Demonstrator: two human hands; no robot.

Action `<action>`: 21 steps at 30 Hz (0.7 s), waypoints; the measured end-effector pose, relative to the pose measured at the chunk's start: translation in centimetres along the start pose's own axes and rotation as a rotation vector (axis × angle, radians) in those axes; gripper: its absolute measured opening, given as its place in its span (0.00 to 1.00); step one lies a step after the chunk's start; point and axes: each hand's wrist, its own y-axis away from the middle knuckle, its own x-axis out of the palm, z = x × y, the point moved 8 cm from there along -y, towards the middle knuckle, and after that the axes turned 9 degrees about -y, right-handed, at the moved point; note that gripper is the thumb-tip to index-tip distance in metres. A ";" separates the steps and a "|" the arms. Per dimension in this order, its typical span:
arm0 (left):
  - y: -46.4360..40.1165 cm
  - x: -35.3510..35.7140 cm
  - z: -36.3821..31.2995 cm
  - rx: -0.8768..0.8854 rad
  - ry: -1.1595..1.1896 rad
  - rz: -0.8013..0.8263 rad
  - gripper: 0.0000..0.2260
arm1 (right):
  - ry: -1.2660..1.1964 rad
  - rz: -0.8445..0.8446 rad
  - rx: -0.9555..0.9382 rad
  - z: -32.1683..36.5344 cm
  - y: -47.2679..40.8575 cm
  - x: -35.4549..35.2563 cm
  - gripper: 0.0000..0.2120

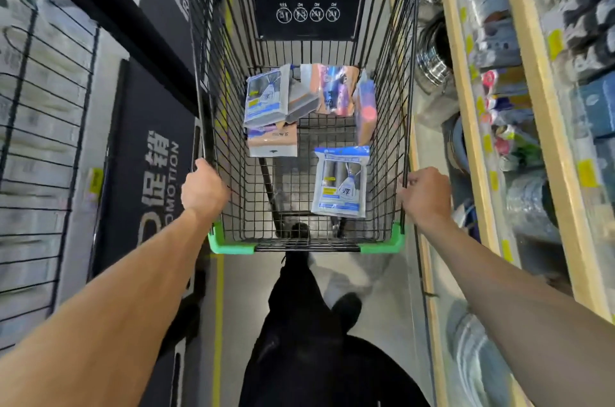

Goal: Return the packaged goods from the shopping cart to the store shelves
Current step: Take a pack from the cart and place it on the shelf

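A black wire shopping cart (233,153) with green corner guards fills the middle of the view. My left hand (203,188) grips its left top rim, and my right hand (424,195) grips the right rim. Inside lie several packaged goods: a blue-and-white pack (339,182) near me on the right, another blue-and-white pack (264,97) leaning at the far left, an orange-and-white pack (272,140) below it, and colourful packs (334,90) against the far end and right wall.
Wooden store shelves (545,100) with yellow price tags and packaged goods run along the right. On the left stand a black promotion stand (149,157) and a wire rack (36,153). My dark trousers and shoe (346,306) are below the cart.
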 end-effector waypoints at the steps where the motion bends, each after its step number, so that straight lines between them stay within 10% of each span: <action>1: 1.1 0.6 0.5 -0.010 0.004 0.002 0.16 | -0.001 0.023 -0.015 -0.5 0.7 -0.2 0.07; 5: 5.9 1.0 1.9 -0.055 0.020 -0.065 0.17 | -0.046 0.080 -0.073 -2.2 3.6 -1.9 0.15; 10: 9.1 -3.8 -1.7 0.124 0.520 -0.598 0.15 | 0.199 -0.078 -0.396 -0.2 7.5 -2.0 0.20; 13: 7.5 -1.2 -6.4 0.269 0.664 -0.317 0.07 | 0.252 0.054 -0.613 2.8 9.4 2.1 0.17; 21: -2.1 16.9 -7.0 -0.331 1.038 0.503 0.21 | -0.012 0.417 -0.282 3.1 3.6 14.5 0.06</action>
